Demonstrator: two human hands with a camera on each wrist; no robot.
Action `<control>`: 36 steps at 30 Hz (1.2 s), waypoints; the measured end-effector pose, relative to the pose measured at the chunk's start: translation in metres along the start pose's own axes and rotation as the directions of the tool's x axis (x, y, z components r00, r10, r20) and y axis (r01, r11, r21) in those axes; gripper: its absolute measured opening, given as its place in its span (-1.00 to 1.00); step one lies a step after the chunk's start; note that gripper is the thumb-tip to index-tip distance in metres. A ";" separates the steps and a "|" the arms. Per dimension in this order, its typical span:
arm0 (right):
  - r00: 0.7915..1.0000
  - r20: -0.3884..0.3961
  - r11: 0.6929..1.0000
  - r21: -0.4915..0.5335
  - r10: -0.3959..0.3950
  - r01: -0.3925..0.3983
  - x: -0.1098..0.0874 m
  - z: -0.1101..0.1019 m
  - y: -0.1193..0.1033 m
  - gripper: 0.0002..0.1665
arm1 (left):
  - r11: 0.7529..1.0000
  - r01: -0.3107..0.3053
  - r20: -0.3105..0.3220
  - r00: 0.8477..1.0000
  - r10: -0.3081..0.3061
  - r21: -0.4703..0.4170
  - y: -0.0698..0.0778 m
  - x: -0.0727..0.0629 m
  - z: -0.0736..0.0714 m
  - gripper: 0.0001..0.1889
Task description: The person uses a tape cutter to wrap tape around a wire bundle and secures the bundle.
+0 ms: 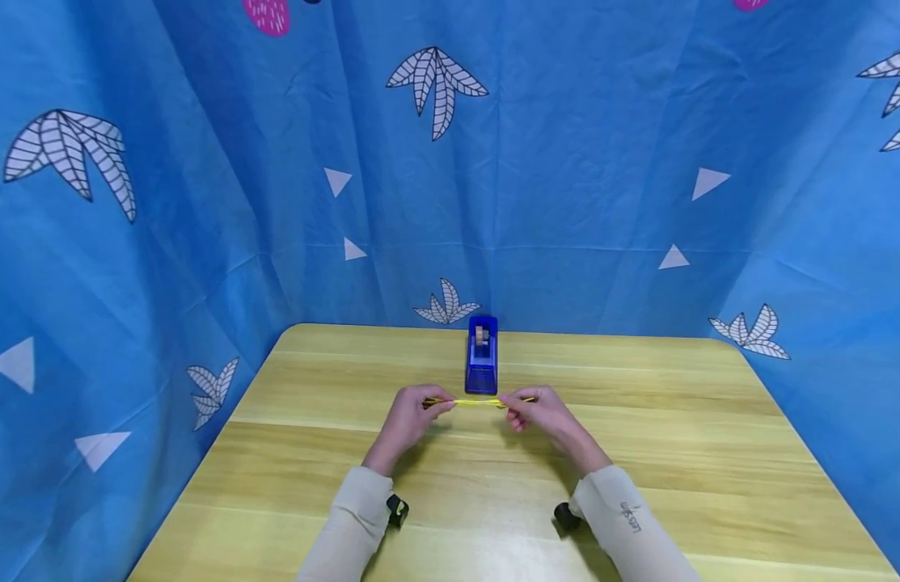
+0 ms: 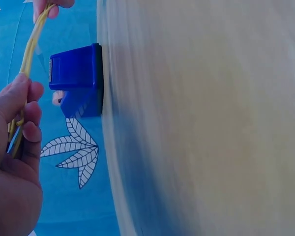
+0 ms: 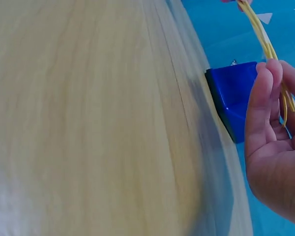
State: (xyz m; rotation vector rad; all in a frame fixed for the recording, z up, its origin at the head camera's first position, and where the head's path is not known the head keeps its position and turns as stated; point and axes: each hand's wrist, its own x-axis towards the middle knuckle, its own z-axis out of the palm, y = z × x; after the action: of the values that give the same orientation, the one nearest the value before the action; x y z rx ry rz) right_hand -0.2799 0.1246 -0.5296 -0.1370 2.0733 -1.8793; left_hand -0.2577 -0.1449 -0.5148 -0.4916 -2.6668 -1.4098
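Several thin yellow rubber bands, loops showing at the ends, are stretched level as a bundle between the two hands. At the left end, my left hand pinches the bundle between thumb and index finger. My right hand pinches the other end; loose strands hang over its palm in the right wrist view. Just beyond the bundle stands a blue tape dispenser, touched by neither hand. In the left wrist view, the strands run from the left fingertips up to the right fingers.
The wooden table spreads around both forearms, its far edge against a blue patterned curtain. The dispenser sits close to that far edge. Dark straps with small devices are worn at the wrists, below light sleeves.
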 end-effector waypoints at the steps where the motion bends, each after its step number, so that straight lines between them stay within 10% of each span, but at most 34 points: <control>1: 1.000 -0.002 1.000 0.002 -0.001 0.001 0.000 0.000 0.001 -0.62 | 1.000 -0.004 0.000 1.000 0.004 0.015 0.000 0.000 0.000 -0.90; 10: 0.998 -0.056 0.999 0.031 -0.023 0.024 0.001 0.000 0.007 -0.69 | 1.000 0.020 0.035 0.999 -0.020 -0.002 -0.003 -0.001 0.000 -0.81; 22: 0.981 -0.072 0.976 -0.142 -0.179 0.168 -0.001 -0.002 0.005 -0.75 | 0.962 0.224 0.163 0.967 -0.198 -0.158 -0.011 0.001 0.000 -0.72; 36: 0.975 -0.071 0.951 -0.245 -0.209 0.186 0.001 -0.001 0.002 -0.70 | 0.966 0.184 0.091 0.981 -0.169 -0.183 -0.010 0.004 0.000 -0.86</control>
State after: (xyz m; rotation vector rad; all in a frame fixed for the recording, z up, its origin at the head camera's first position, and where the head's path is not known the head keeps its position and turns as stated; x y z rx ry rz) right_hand -0.2808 0.1254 -0.5313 -0.3301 2.4271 -1.7698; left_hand -0.2641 -0.1494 -0.5214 -0.3333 -2.7057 -1.7420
